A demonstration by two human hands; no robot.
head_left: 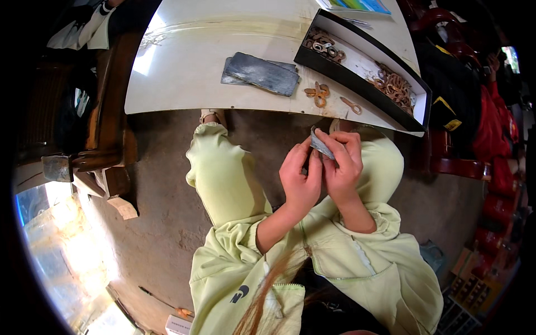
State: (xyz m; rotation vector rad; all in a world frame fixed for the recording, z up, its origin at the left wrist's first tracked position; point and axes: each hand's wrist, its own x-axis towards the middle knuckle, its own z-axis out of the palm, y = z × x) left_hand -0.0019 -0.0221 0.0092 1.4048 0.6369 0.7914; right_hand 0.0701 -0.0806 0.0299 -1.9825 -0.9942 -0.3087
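Both my hands are raised together over my lap, just short of the table's front edge. A small folded piece of grey sandpaper point(322, 146) sticks up between them. My right hand point(345, 163) is closed, pinching the sandpaper between thumb and fingers. Against its lower end my left hand point(300, 176) is closed too, thumb and fingertips pressed together; what they grip is mostly hidden. On the table ahead lie rusty eye bolts, several in a small cluster point(317, 94) and a single eye bolt point(352, 105) to its right. Left of them rests a stack of dark grey sheets point(262, 73).
A long black box point(368, 84) with a white inside holds many rusty metal pieces, grouped at both ends, on the pale table point(184, 84). A colourful booklet point(357, 5) lies beyond it. Dark wooden furniture point(111, 100) stands left; a screwdriver-like tool point(167, 304) lies on the floor.
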